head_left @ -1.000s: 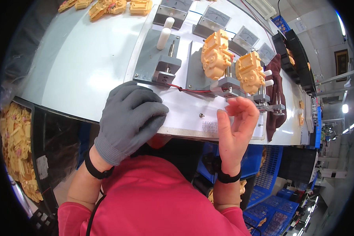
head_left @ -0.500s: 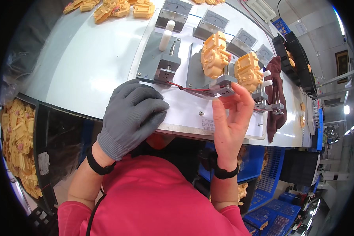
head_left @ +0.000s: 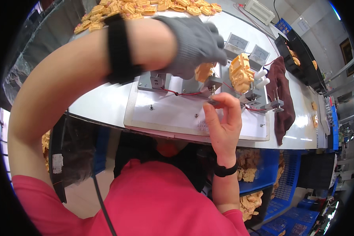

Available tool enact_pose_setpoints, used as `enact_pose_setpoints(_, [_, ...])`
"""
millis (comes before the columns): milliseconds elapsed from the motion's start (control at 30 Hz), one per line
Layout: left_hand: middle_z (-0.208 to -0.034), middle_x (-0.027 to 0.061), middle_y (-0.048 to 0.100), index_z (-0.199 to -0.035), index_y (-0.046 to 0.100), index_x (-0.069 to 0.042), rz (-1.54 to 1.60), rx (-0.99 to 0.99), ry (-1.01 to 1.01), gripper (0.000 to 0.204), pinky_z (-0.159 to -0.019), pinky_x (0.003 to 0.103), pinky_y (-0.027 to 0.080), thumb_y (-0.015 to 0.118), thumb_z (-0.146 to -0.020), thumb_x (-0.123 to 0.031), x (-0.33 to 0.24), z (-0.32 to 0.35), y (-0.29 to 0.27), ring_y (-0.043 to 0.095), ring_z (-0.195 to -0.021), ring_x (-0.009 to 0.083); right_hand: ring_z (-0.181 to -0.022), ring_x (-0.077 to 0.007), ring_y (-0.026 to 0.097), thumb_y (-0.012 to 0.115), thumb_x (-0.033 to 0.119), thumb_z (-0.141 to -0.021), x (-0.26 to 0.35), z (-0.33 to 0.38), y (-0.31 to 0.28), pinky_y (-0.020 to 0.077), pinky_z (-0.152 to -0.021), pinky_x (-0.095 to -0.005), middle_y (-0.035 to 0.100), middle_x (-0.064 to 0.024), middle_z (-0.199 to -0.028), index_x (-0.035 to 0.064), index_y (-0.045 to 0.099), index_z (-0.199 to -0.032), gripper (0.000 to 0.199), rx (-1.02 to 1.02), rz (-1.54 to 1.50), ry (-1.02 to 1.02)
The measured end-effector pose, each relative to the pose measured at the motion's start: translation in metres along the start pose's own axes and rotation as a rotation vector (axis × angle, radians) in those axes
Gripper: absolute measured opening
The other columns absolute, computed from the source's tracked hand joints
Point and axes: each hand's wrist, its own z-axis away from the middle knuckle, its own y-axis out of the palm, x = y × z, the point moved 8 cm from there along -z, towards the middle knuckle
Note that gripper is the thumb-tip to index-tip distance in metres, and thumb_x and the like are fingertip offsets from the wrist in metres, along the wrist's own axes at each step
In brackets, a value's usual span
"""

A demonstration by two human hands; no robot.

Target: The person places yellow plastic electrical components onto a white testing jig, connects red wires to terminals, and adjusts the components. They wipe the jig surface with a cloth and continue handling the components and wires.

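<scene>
My left hand [head_left: 196, 45], in a grey glove, reaches across the work area, slightly smeared by motion. Its fingers curl round the top of a yellow-orange moulded plastic part [head_left: 204, 72] seated on a test fixture; the glove hides the part's upper portion. Below it, my bare right hand [head_left: 225, 128] pinches a small grey metal end piece [head_left: 212, 102] at the front of that fixture's clamp block [head_left: 213, 82], thumb and forefinger nearly together. A second yellow-orange part [head_left: 240, 73] stands upright on the neighbouring fixture to the right.
Analogue meters [head_left: 236, 41] stand behind the fixtures. Red and black wires [head_left: 185, 94] run along the white base board [head_left: 161, 120]. White-tipped posts [head_left: 262, 82] and a brown cloth [head_left: 278, 100] lie at the right. A pile of yellow parts [head_left: 126, 8] covers the table's back.
My left hand has risen from the board's front edge and swung forward and right onto the plastic part. The right hand has stayed by the clamp, its fingertips now pinched. The view has shifted somewhat.
</scene>
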Motion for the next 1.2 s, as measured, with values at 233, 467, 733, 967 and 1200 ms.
enact_pose_setpoints(233, [-0.095, 0.0111, 0.073, -0.102, 0.075, -0.011, -0.214, 0.273, 0.027, 0.030, -0.078, 0.039, 0.056, 0.075, -0.076, -0.025, -0.007, -0.047, 0.027, 0.070, -0.090, 0.0307, -0.079, -0.0161, 0.058, 0.074, 0.000, -0.079, -0.004, 0.006, -0.006, 0.0476, -0.076, -0.0297, 0.062, -0.0067, -0.095, 0.0037, 0.061, -0.104, 0.028, -0.001, 0.066, 0.019])
enact_pose_setpoints(467, [-0.099, 0.0092, 0.064, -0.096, 0.065, -0.010, -0.142, -0.263, -0.180, 0.031, -0.087, 0.040, 0.050, 0.076, -0.067, -0.014, 0.057, 0.035, -0.078, 0.060, -0.098, 0.0303, -0.085, -0.0157, 0.053, 0.068, -0.006, -0.077, -0.014, 0.013, -0.011, 0.0427, -0.085, -0.0294, 0.056, -0.0068, -0.102, 0.0028, 0.059, -0.107, 0.033, -0.011, -0.012, 0.105])
enact_pose_setpoints(733, [-0.119, 0.0155, 0.064, -0.116, 0.064, -0.011, -0.401, -0.538, -1.710, 0.054, -0.098, 0.040, 0.048, 0.077, -0.071, -0.039, 0.249, 0.435, -0.118, 0.061, -0.113, 0.0336, -0.090, -0.0159, 0.052, 0.060, -0.008, -0.081, -0.028, 0.021, -0.013, 0.0421, -0.088, -0.0297, 0.052, -0.0063, -0.113, 0.0020, 0.052, -0.119, 0.041, -0.005, 0.054, 0.132])
enact_pose_setpoints(967, [-0.124, 0.0184, 0.063, -0.129, 0.060, -0.016, -0.449, -0.507, -1.707, 0.055, -0.101, 0.043, 0.046, 0.061, -0.080, -0.041, 0.243, 0.498, -0.079, 0.057, -0.118, 0.0350, -0.104, -0.0256, 0.059, 0.065, 0.003, -0.092, -0.011, 0.012, -0.014, 0.0487, -0.092, -0.0355, 0.060, -0.0146, -0.114, -0.0029, 0.052, -0.126, 0.037, 0.024, 0.173, 0.184])
enact_pose_setpoints(1200, [-0.125, 0.0141, 0.059, -0.127, 0.059, -0.014, 0.019, -0.716, -0.956, 0.045, -0.101, 0.046, 0.041, 0.063, -0.088, -0.036, 0.114, 0.283, 0.002, 0.054, -0.119, 0.0336, -0.103, -0.0314, 0.060, 0.068, 0.011, -0.092, 0.028, 0.008, -0.036, 0.0481, -0.095, -0.0381, 0.062, -0.0209, -0.117, -0.0046, 0.059, -0.119, 0.032, 0.071, 0.882, -0.063])
